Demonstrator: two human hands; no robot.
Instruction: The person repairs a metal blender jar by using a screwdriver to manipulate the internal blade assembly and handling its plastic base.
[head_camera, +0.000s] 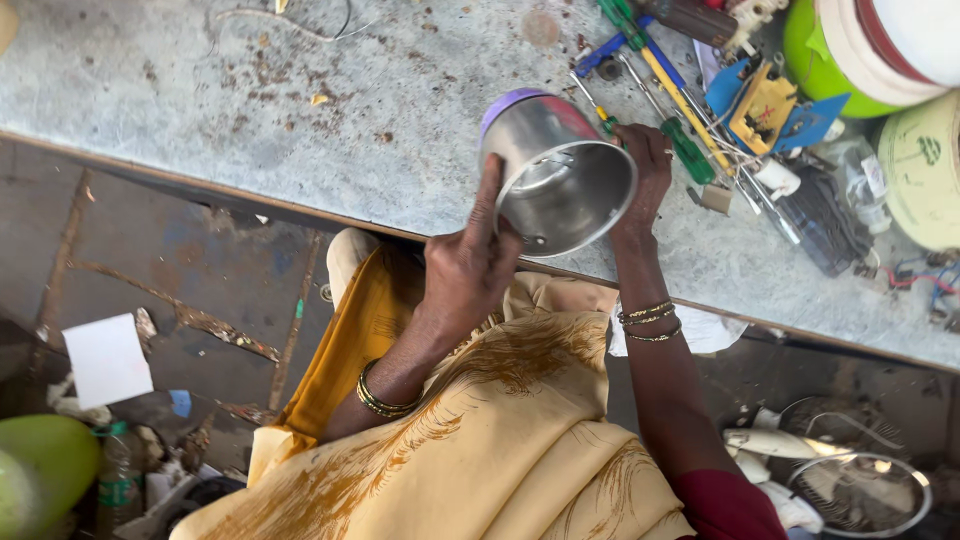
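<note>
Gripping the shiny steel mixer jar with purple base (560, 180) between left hand (470, 265) and right hand (645, 170) — mouth tilted toward the person, base toward the grey workbench (300, 110).

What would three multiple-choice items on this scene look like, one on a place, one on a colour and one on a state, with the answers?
1. Where is the steel jar?
A. Flat on the floor
B. Held over the bench edge
C. Inside the green tub

2. What colour is the jar's base?
A. Purple
B. Black
C. Orange

3. How is the jar held?
A. By one hand only
B. By no hand, standing upright
C. By both hands, tilted with its open mouth toward the camera

Answers:
1 B: the jar is up over the edge of the grey bench, beside the screwdrivers.
2 A: a purple rim shows at the closed end.
3 C: the left hand grips the near rim, the right hand steadies the far side, and the inside is visible.
</note>
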